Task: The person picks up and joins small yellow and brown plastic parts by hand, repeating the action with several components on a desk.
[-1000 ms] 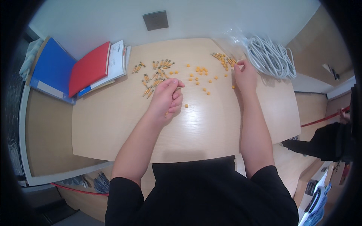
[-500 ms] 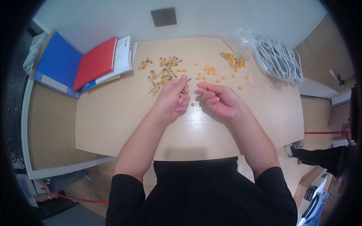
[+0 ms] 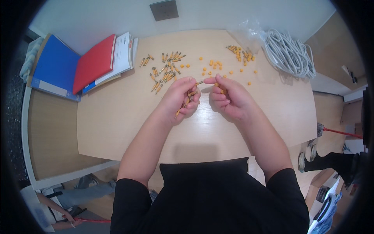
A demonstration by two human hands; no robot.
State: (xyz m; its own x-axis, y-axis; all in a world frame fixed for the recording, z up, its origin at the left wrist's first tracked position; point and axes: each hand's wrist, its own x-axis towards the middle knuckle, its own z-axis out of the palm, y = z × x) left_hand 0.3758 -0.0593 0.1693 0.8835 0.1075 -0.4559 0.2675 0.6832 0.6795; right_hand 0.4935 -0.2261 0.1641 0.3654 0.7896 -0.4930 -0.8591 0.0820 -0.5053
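Note:
My left hand (image 3: 183, 96) is closed around several slim metal-and-yellow pieces that look like small plugs (image 3: 187, 102). One more piece sticks out from between its thumb and forefinger. Its metal tip (image 3: 200, 82) points at my right hand (image 3: 230, 97), whose thumb and forefinger are pinched right at that tip. Small yellow caps (image 3: 223, 91) show in the curled fingers of the right hand. Beyond my hands lie a loose pile of the plug-like pieces (image 3: 167, 72), scattered yellow caps (image 3: 215, 63), and a further group of plug-like pieces with caps (image 3: 246, 55).
Blue and red folders (image 3: 93, 64) with papers stand at the table's left. At the back right are a clear plastic bag (image 3: 251, 33) and a coil of grey cable (image 3: 288, 54). A wall socket (image 3: 164, 10) is behind. People with red-handled poles are on both sides.
My left hand has turned, showing more of the pieces in it. The gap between the hands has closed, with my right fingertips now at the piece's tip. The view has shifted slightly.

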